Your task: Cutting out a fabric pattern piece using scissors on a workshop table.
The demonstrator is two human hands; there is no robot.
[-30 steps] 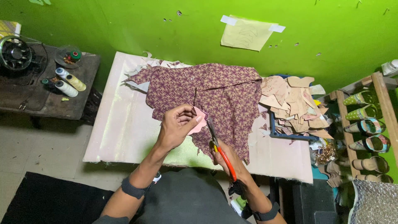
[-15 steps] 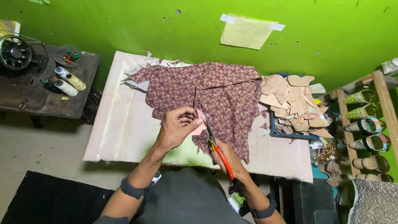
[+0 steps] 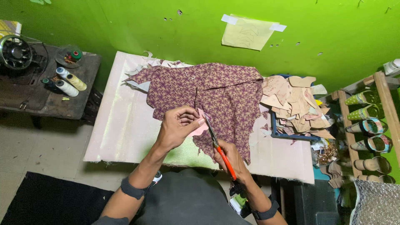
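Pink template piece (image 3: pixel 199 127) pinched in the left hand (image 3: pixel 178 126) over the patterned purple fabric (image 3: pixel 212 98) on the surface (image 3: pixel 121 133), right hand (image 3: pixel 228 155) closed around orange-handled scissors (image 3: pixel 220 151) (blades parted), the cut seemingly partway, much fabric uncut.

The patterned fabric (image 3: pixel 208 96) is matt woven cloth in purple and tan, its near edge ragged. The pink piece (image 3: pixel 199 127) pinched in the left hand (image 3: pixel 179 125) looks like thin, smooth card or stiff cloth; which, cannot be told. The scissors (image 3: pixel 218 148) in the right hand (image 3: pixel 229 156) have dull metal blades and glossy orange plastic handles. The table (image 3: pixel 121 125) wears a pale pink covering with a faint sheen. At right, the pile of tan cut-outs (image 3: pixel 293 104) looks like matt card. The far wall (image 3: pixel 125 25) is rough green plaster, with a matt paper sheet (image 3: pixel 246 34) taped on.
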